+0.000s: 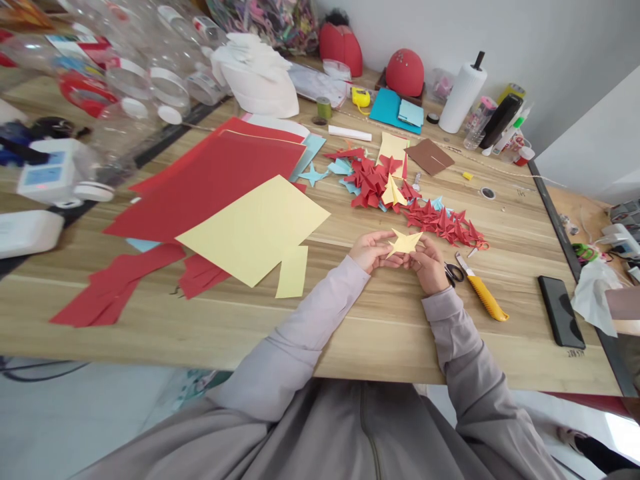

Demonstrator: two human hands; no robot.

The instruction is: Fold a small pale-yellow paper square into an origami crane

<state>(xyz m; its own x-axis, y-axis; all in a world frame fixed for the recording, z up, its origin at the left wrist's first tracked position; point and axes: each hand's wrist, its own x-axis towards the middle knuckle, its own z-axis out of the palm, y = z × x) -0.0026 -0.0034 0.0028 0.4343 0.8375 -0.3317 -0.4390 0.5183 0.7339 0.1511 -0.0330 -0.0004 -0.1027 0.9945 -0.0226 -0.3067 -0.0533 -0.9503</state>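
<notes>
A pale yellow folded paper star (404, 243) with pointed tips is held up between my two hands. My left hand (371, 251) pinches its left side, thumb on top. On the right side, my right hand (428, 263) grips it near a tip. Just beyond my hands lies a pile of folded red paper pieces (373, 180), with a yellow folded piece (393, 192) on top and light blue ones among them. A row of red paper stars (443, 223) continues to the right. One light blue star (313, 175) lies apart at the left.
Red sheets (210, 180) and a yellow sheet (255, 230) lie left, with red strips (110, 287) nearer me. An orange box cutter (483, 290), scissors (454, 273) and a phone (561, 312) lie right. Plastic bottles (150, 80) crowd the far left; a white bottle (463, 97) stands behind.
</notes>
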